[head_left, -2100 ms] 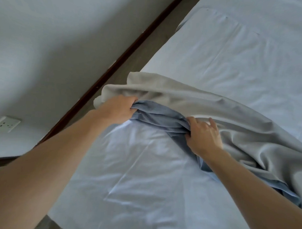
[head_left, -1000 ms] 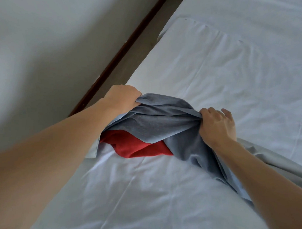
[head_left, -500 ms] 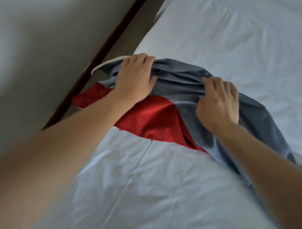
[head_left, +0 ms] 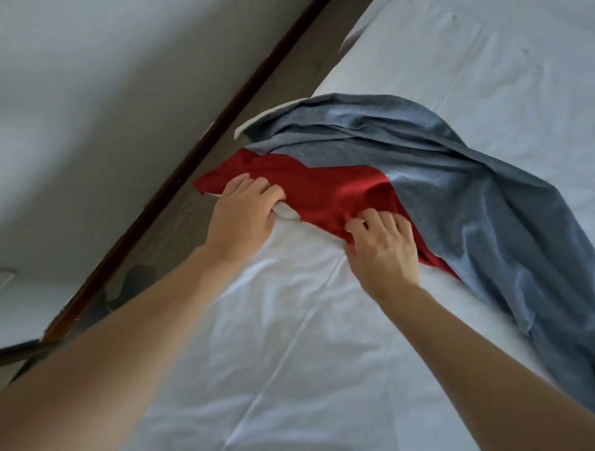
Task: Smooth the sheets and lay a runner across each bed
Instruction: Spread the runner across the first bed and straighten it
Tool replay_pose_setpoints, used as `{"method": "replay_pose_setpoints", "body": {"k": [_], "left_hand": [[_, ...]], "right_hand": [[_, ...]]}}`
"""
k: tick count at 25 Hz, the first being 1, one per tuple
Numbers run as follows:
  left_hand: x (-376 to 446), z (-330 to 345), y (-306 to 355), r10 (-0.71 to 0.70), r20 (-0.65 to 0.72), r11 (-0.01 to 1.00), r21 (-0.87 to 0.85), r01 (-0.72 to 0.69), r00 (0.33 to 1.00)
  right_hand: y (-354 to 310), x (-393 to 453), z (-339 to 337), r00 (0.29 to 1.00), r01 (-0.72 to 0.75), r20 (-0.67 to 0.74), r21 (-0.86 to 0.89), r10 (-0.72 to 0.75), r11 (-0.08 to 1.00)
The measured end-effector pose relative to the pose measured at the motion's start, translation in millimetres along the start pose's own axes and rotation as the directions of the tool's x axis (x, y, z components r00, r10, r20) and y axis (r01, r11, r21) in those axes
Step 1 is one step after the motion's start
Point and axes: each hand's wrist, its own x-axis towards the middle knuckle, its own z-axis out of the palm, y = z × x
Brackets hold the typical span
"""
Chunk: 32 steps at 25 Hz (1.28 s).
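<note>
We see the runner (head_left: pixel 442 203), grey-blue with a red panel, lying rumpled across the white sheet (head_left: pixel 285 343) of the bed (head_left: pixel 497 63), its red end reaching the bed's left edge beside the dark skirting board (head_left: pixel 204 148). Our left hand (head_left: pixel 242 213) grips the near red edge at that corner, fingers curled into the cloth. Our right hand (head_left: pixel 383 248) pinches the same red edge further right, fingers bunching the fabric. The grey part spreads beyond and to the right of both hands, trailing toward the right forearm.
</note>
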Motion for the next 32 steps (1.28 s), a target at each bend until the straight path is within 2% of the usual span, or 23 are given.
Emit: {"method": "replay_pose_setpoints", "body": {"k": [2, 5, 9, 11, 13, 16, 19, 21, 24, 27, 29, 31, 32], "left_hand": [[-8, -4, -13, 0.079, 0.017, 0.997, -0.016, -0.079, 0.997], [-54, -18, -36, 0.096, 0.069, 0.989, 0.109, -0.103, 0.993], [-130, -33, -64, 0.002, 0.141, 0.988, 0.15, -0.023, 0.99], [-149, -38, -70, -0.081, 0.153, 0.989, 0.137, 0.06, 0.985], [-143, -41, -60, -0.095, 0.158, 0.993, 0.081, 0.083, 0.983], [-114, -39, -1, 0.071, 0.161, 0.997, -0.026, -0.068, 0.984], [-80, -25, 83, 0.239, 0.151, 0.969, -0.101, -0.225, 0.959], [-52, -12, 146, 0.326, 0.126, 0.941, -0.144, -0.308, 0.937], [-12, 8, 232, 0.426, 0.102, 0.898, -0.17, -0.406, 0.899], [21, 36, 316, 0.55, 0.116, 0.833, -0.147, -0.533, 0.827], [36, 58, 369, 0.616, 0.188, 0.787, -0.148, -0.599, 0.765], [34, 78, 421, 0.696, 0.271, 0.716, -0.185, -0.673, 0.665], [27, 85, 440, 0.734, 0.315, 0.669, -0.189, -0.719, 0.601]], "right_hand": [[-3, 5, -5, 0.998, -0.025, -0.058, 0.003, 0.025, 1.0], [-23, -13, -21, 0.999, 0.021, 0.02, 0.133, -0.024, 0.991], [-84, -46, -35, 0.946, 0.159, 0.237, 0.25, -0.219, 0.955], [-105, -57, -38, 0.94, 0.192, 0.229, 0.262, -0.255, 0.946], [-100, -67, -42, 0.965, 0.164, 0.158, 0.251, -0.208, 0.954], [-55, -96, -57, 0.996, 0.023, 0.081, 0.212, -0.041, 0.977], [16, -135, -77, 0.988, -0.151, 0.027, 0.123, 0.149, 0.981], [71, -165, -93, 0.957, -0.29, 0.019, 0.055, 0.29, 0.955], [148, -215, -107, 0.876, -0.468, 0.108, -0.041, 0.47, 0.883], [216, -273, -108, 0.786, -0.582, 0.179, -0.103, 0.591, 0.806], [251, -307, -103, 0.743, -0.608, 0.249, -0.137, 0.622, 0.782], [276, -340, -96, 0.721, -0.603, 0.31, -0.159, 0.62, 0.781], [281, -352, -91, 0.737, -0.585, 0.316, -0.143, 0.597, 0.798]]}}
